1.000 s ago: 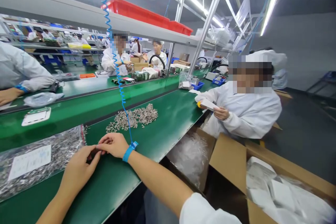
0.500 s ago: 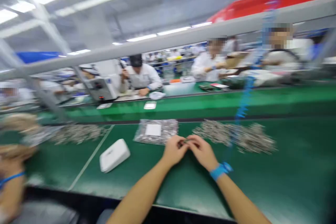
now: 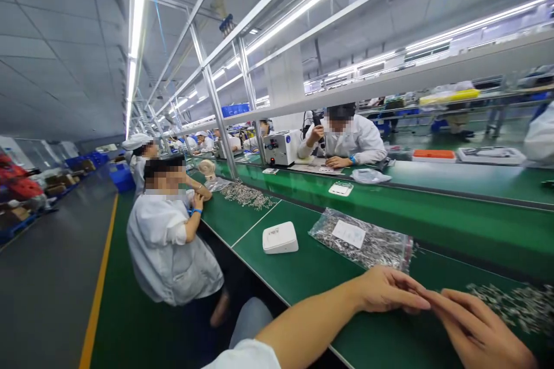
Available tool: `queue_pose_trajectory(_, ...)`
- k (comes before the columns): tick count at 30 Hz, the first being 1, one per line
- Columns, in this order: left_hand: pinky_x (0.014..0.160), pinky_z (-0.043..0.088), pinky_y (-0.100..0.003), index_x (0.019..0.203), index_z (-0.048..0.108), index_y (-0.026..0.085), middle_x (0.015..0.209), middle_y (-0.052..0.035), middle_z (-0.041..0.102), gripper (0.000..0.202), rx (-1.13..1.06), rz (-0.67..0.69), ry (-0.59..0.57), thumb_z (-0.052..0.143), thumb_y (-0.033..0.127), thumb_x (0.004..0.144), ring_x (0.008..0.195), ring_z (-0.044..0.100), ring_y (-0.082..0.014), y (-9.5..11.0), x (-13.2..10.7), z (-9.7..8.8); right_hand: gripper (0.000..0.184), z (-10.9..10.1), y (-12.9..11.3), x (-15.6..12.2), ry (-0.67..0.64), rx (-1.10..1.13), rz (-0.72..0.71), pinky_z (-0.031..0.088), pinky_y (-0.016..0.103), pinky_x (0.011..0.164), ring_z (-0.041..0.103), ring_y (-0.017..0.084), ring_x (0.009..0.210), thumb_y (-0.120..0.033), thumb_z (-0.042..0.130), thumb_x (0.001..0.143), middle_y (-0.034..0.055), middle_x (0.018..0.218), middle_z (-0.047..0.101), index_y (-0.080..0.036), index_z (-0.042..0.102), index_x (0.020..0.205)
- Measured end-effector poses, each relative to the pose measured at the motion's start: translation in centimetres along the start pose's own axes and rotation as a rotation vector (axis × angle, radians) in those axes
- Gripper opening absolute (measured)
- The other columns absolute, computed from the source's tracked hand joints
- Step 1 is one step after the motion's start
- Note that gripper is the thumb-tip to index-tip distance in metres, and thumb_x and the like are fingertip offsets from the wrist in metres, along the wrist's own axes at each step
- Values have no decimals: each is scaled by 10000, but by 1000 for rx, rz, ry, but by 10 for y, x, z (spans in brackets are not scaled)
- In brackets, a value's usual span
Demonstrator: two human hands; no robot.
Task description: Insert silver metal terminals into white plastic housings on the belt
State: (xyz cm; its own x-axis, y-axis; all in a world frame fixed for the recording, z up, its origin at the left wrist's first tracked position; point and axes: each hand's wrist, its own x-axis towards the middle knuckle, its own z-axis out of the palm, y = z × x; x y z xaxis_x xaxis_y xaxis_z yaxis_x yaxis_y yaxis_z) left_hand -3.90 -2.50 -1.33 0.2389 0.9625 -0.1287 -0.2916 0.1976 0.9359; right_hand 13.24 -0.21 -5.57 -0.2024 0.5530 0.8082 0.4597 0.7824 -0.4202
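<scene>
My left hand (image 3: 387, 291) reaches over the front of the green bench, its thumb and fingers pinched together. My right hand (image 3: 480, 328) meets it at the fingertips, its fingers also closed. Whatever they pinch is hidden or too small to make out. Just behind my left hand lies a clear plastic bag (image 3: 376, 242) full of small metal parts, with a white label (image 3: 348, 233) on it. Beyond my right hand is a loose pile of small metal parts (image 3: 519, 302). A white wedge-shaped device (image 3: 280, 238) sits on the bench to the left.
Left along the bench (image 3: 246, 253), a co-worker in a white coat (image 3: 173, 248) sits near another pile of metal parts (image 3: 246, 195). Across the green strip, a person (image 3: 359, 138) works beside a white machine (image 3: 281, 148). A white square piece (image 3: 341, 188) lies on the strip.
My view has swung left, so the hands, bag and device appear further right. The co-worker and aisle on the left now show. My fingertips stay together.
</scene>
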Motion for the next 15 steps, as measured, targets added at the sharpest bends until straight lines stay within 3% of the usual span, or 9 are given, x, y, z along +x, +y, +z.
queue_pose_trajectory(2, 625, 352, -305, 799, 716, 81, 660, -18, 601, 690, 2, 11, 0, 964, 408, 245, 593, 531, -114, 2, -4, 1, 362, -4, -7, 4, -26, -8, -90, 551, 316, 591, 678, 193, 749, -501, 433, 945, 43, 991, 664, -319, 746, 934)
queue_pose_trajectory(8, 639, 342, -313, 810, 727, 68, 634, -25, 598, 661, 17, 42, 44, 968, 413, 299, 589, 520, -114, 6, -16, 8, 394, -16, -32, 17, 30, -72, -160, 543, 296, 542, 682, 191, 735, -421, 396, 970, 56, 958, 668, -252, 732, 855)
queue_pose_trajectory(15, 643, 394, -328, 705, 706, 96, 634, -37, 597, 659, 22, -10, 148, 964, 426, 196, 577, 536, -135, 0, -14, 6, 299, 4, -14, 6, 55, 57, -155, 558, 364, 691, 681, 240, 787, -404, 448, 935, 70, 919, 679, -243, 678, 833)
